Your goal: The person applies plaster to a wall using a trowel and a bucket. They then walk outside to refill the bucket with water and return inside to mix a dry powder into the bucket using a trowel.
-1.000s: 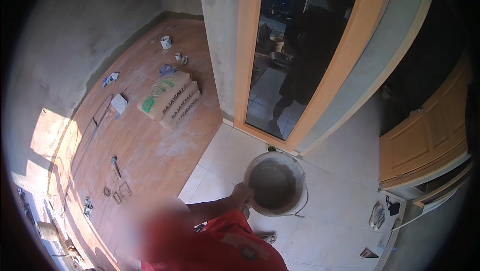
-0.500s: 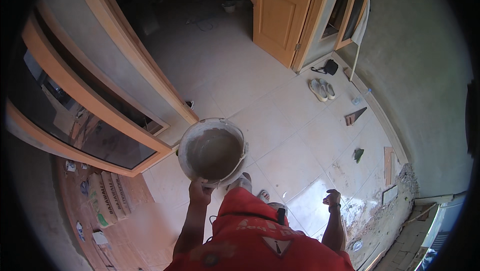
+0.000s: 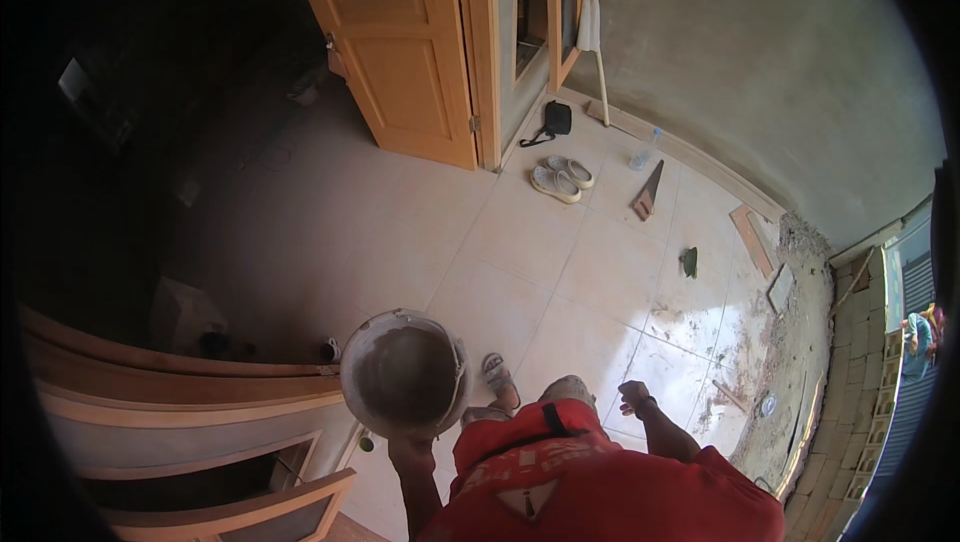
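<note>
A round bucket point(image 3: 405, 372), grey and smeared with what looks like cement, hangs out in front of me to the left. My left hand point(image 3: 412, 450) grips its near rim. Grey shows inside; how full it is I cannot tell. The bucket's handle lies along its right side. Over the tiles on my right hangs my right hand point(image 3: 634, 400), its fingers loosely curled and nothing seen in them. A dark band circles that wrist. Below, a sandalled foot point(image 3: 498, 374) steps on the floor.
An orange wooden door point(image 3: 400, 52) stands ajar ahead, beside a dark room. Pale clogs point(image 3: 562, 179), a black bag point(image 3: 548, 123), a handsaw point(image 3: 648, 192) and a plastic bottle point(image 3: 645, 150) lie along the right wall. A wooden window frame point(image 3: 235, 512) juts out at lower left. Rubble point(image 3: 800, 322) edges the tiles.
My view has swung left, so the door and floor items sit further left. The bucket stays in my left hand, lower in view. My feet have shifted in a step.
</note>
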A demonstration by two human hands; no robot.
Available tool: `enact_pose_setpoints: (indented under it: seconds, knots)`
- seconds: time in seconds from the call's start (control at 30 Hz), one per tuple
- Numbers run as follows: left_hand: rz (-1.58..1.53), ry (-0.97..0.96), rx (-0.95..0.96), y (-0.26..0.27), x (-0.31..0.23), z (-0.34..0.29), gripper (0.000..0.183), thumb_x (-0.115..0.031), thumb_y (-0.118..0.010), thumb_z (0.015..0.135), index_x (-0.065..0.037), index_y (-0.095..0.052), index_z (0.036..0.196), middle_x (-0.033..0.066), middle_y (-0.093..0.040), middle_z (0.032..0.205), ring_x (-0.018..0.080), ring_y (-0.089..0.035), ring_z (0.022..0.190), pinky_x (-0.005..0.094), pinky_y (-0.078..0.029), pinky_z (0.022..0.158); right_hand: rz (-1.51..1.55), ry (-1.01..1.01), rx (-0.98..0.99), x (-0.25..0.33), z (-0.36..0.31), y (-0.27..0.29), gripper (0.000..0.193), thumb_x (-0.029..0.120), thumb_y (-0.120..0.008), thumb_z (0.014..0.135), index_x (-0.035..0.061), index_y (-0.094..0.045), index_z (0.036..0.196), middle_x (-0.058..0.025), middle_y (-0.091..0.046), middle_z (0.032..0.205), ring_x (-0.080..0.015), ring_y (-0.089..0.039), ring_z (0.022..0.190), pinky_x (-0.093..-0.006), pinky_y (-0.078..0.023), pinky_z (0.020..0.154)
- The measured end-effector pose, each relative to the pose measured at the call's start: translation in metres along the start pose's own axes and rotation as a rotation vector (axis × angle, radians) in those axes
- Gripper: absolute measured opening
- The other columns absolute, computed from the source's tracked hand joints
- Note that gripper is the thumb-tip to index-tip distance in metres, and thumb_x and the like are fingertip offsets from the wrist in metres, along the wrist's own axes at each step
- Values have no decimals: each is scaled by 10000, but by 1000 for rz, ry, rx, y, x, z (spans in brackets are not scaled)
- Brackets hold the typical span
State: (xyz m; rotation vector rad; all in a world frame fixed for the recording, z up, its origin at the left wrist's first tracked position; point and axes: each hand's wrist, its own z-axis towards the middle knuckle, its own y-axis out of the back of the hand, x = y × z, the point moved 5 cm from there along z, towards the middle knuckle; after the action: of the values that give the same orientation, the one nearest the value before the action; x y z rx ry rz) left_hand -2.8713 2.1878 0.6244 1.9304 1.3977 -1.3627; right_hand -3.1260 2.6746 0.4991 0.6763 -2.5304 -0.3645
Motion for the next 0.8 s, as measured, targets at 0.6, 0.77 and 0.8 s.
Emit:
enact_pose_setpoints:
  seconds: [0.6, 0.77, 0.8]
  knots:
    - [1262, -794, 34, -132, -120, 230, 187, -14, -677, 665, -4, -526, 773, 103, -569, 750, 226, -571, 672, 334, -479, 633, -349, 140, -369, 228, 120, -23, 362, 329, -513, 743, -16, -622, 766, -201, -621, 774, -332, -595, 677, -416, -480, 635]
    - [1163, -605, -41, -182, -178, 267, 200, -100, -689, 676, -35, -555, 809, 136, -577, 740, 301, -584, 681, 390, -477, 618, 82, -97, -29, 352, 139, -51, 219, 99, -467, 808, 74, -399, 601, -74, -385, 452, -189, -385, 341, -351, -308, 299]
    - [1202, -555, -69, -195, -188, 269, 206, -114, -693, 680, -39, -560, 817, 145, -579, 740, 315, -586, 685, 400, -477, 617, 74, -109, 50, 364, 155, -45, 161, 106, -468, 813, 76, -480, 656, -68, -373, 448, -183, -394, 338, -364, -335, 299]
